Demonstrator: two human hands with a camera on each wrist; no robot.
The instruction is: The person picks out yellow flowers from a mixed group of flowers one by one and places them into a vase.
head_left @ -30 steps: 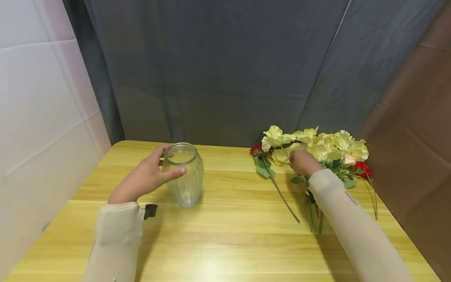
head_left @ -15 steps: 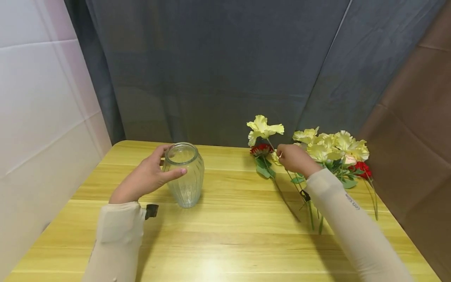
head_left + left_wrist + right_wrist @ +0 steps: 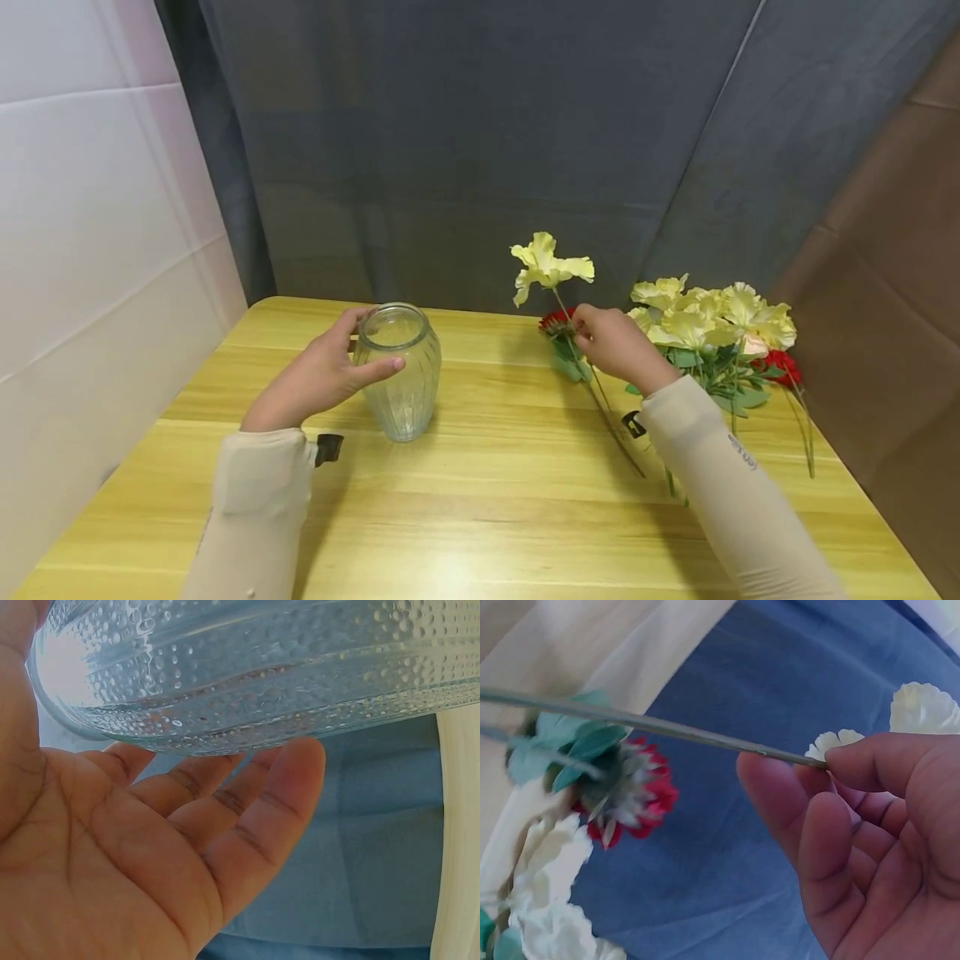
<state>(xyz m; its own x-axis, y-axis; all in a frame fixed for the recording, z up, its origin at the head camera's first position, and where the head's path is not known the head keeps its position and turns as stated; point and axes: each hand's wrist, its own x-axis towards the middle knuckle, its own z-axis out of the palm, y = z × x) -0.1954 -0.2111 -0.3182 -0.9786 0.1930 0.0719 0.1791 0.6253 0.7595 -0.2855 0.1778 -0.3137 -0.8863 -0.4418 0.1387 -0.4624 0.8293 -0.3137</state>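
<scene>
My left hand [image 3: 318,379] holds a clear ribbed glass vase [image 3: 408,383] near its rim, thumb across the front and fingers behind. The vase stands upright on the wooden table. Dimpled glass [image 3: 262,667] fills the top of the left wrist view, against the fingers. My right hand [image 3: 621,346] pinches the stem of a yellow flower [image 3: 550,265] just below its bloom, raised above the table. In the right wrist view the thin green stem [image 3: 682,733] runs leftward from thumb and fingers. A red flower [image 3: 557,322] lies behind it, partly hidden by the hand.
Several yellow flowers [image 3: 697,321] lie bunched at the table's right, with green leaves and stems. Another red flower [image 3: 780,365] lies at their right side. A dark grey curtain [image 3: 465,150] hangs behind the wooden table [image 3: 465,525].
My right hand has drawn one yellow flower out of the bunch, lifting it and moving left toward the vase. The left hand keeps its hold on the vase.
</scene>
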